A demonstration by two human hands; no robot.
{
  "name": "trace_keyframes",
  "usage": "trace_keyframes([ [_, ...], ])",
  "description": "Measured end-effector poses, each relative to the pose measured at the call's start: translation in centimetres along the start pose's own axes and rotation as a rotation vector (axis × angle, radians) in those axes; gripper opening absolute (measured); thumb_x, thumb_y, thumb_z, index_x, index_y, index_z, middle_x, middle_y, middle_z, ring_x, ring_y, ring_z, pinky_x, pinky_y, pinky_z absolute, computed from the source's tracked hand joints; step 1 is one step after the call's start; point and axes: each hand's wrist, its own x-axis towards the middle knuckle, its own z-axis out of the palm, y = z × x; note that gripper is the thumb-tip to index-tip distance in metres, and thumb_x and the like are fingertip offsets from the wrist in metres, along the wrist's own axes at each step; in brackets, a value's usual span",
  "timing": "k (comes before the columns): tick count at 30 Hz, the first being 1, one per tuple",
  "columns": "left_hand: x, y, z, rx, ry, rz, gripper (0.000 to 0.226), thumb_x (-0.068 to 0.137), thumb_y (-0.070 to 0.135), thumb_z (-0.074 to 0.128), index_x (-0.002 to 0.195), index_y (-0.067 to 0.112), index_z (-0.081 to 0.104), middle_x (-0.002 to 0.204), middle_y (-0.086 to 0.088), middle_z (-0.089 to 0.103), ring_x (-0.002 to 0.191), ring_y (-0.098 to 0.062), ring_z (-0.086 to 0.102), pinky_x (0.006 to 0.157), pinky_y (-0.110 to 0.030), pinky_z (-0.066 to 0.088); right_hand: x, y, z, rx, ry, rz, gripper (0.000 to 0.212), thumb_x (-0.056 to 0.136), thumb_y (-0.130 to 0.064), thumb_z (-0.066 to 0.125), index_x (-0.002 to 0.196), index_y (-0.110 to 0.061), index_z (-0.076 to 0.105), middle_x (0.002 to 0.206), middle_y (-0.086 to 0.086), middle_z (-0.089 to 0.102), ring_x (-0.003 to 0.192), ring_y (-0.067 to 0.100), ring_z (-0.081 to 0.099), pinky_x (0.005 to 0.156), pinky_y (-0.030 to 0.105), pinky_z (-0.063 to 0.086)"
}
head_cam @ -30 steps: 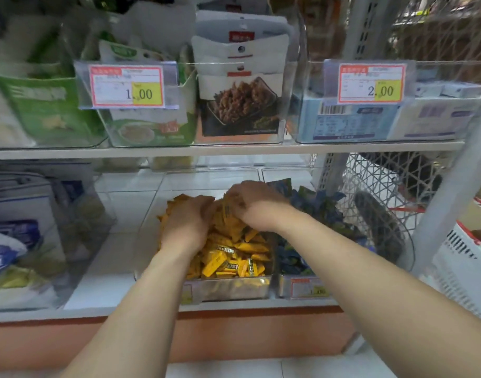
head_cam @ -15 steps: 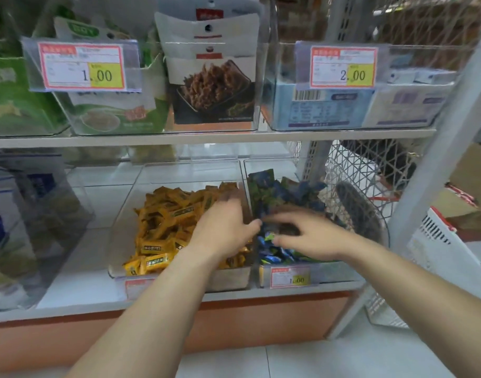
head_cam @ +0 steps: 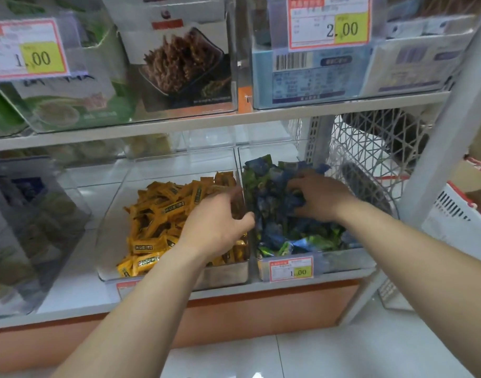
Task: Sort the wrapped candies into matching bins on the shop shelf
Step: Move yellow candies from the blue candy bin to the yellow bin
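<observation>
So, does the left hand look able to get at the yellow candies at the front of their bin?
Probably yes: the left hand is just over the yellow candies, their clear bin is open on top, and nothing covers the front ones.

Retail shop, snack aisle. White metal shelving (head_cam: pixel 261 115) carries clear plastic bins (head_cam: pixel 223 276) with red-and-yellow price tags: 1.00 (head_cam: pixel 26 47), 2.00 (head_cam: pixel 328 23). Bulk yellow wrapped candies (head_cam: pixel 157 214) and blue-green wrapped candies (head_cam: pixel 274 186) sit below, with packaged snacks (head_cam: pixel 179 58) and a barcoded box (head_cam: pixel 289 61) above.
</observation>
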Motion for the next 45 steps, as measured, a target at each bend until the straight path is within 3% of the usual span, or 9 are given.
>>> trace_keyframes([
  [5, 0.1, -0.2, 0.1, -0.005, 0.007, -0.01, 0.057, 0.084, 0.051, 0.063, 0.137, 0.033, 0.052, 0.131, 0.01, 0.063, 0.118, -0.014, 0.059, 0.086, -0.024, 0.045, -0.2, 0.6, -1.5, -0.108, -0.067, 0.087, 0.026, 0.085, -0.045, 0.064, 0.11, -0.036, 0.066, 0.127, 0.0, 0.051, 0.112, 0.031, 0.054, 0.088, 0.039, 0.05],
  [9, 0.2, -0.3, 0.1, -0.004, -0.003, -0.014, 0.056, 0.084, 0.052, 0.063, 0.136, 0.033, 0.053, 0.128, 0.009, 0.065, 0.114, -0.014, 0.06, 0.083, -0.025, 0.048, -0.9, -3.1, -2.1, 0.04, 0.152, -0.093, 0.016, 0.082, -0.054, 0.066, 0.086, -0.039, 0.065, 0.103, -0.012, 0.058, 0.103, 0.02, 0.056, 0.078, 0.035, 0.049],
  [14, 0.2, -0.1, 0.1, 0.004, 0.023, 0.001, 0.05, 0.084, 0.048, 0.063, 0.131, 0.031, 0.057, 0.12, 0.008, 0.068, 0.108, -0.016, 0.063, 0.079, -0.024, 0.045, -1.9, -5.4, 0.2, 0.274, -0.523, -0.219, 0.037, 0.089, -0.05, 0.066, 0.125, -0.042, 0.065, 0.127, -0.017, 0.063, 0.113, 0.006, 0.058, 0.102, 0.033, 0.046],
  [17, 0.1, -0.2, 0.3, 0.017, 0.033, -0.007, 0.055, 0.086, 0.048, 0.063, 0.137, 0.03, 0.053, 0.129, 0.007, 0.064, 0.115, -0.016, 0.06, 0.082, -0.022, 0.04, -1.5, -5.4, 1.2, 0.101, -0.61, -0.196, 0.059, 0.088, -0.062, 0.061, 0.141, -0.039, 0.053, 0.148, -0.009, 0.049, 0.126, 0.013, 0.051, 0.108, 0.034, 0.042],
  [21, 0.0, -0.2, 0.2, 0.006, 0.005, -0.019, 0.059, 0.086, 0.049, 0.062, 0.14, 0.029, 0.05, 0.133, 0.006, 0.062, 0.119, -0.016, 0.058, 0.085, -0.023, 0.042, -0.9, -6.2, 1.8, 0.049, -0.542, -0.193, 0.069, 0.08, -0.07, 0.064, 0.138, -0.032, 0.055, 0.13, -0.008, 0.063, 0.1, 0.012, 0.062, 0.084, 0.028, 0.053],
  [28, 0.0, -0.1, 0.0, -0.016, -0.001, -0.013, 0.059, 0.084, 0.049, 0.063, 0.139, 0.031, 0.051, 0.133, 0.009, 0.062, 0.121, -0.014, 0.057, 0.087, -0.023, 0.043, -1.4, -6.2, 2.7, 0.257, -0.368, -0.208, 0.013, 0.08, -0.029, 0.071, 0.082, -0.036, 0.06, 0.07, -0.012, 0.062, 0.062, 0.006, 0.057, 0.056, 0.025, 0.045],
  [35, 0.2, -0.5, 0.0, -0.06, -0.01, -0.018, 0.058, 0.083, 0.05, 0.065, 0.137, 0.032, 0.052, 0.131, 0.01, 0.062, 0.119, -0.013, 0.058, 0.087, -0.023, 0.045, -0.9, -1.5, -1.9, 0.211, 0.154, -0.041, 0.031, 0.086, -0.033, 0.068, 0.117, -0.033, 0.068, 0.108, -0.005, 0.066, 0.091, 0.017, 0.063, 0.074, 0.031, 0.048],
  [41, 0.2, -0.5, -0.1, -0.09, -0.011, -0.01, 0.055, 0.084, 0.048, 0.066, 0.135, 0.033, 0.053, 0.128, 0.012, 0.063, 0.116, -0.012, 0.058, 0.085, -0.022, 0.042, -0.6, -0.4, -2.5, -0.016, -0.132, 0.056, 0.039, 0.098, -0.039, 0.058, 0.135, -0.029, 0.059, 0.134, 0.008, 0.06, 0.112, 0.03, 0.059, 0.089, 0.036, 0.05],
  [45, 0.2, -0.6, -0.1, -0.086, -0.017, -0.003, 0.055, 0.085, 0.049, 0.066, 0.136, 0.033, 0.052, 0.13, 0.011, 0.062, 0.118, -0.012, 0.057, 0.086, -0.023, 0.042, -1.7, -3.6, -4.5, -0.018, 0.125, 0.017, 0.02, 0.091, -0.046, 0.059, 0.109, -0.04, 0.068, 0.118, 0.001, 0.058, 0.111, 0.03, 0.058, 0.084, 0.037, 0.051],
])
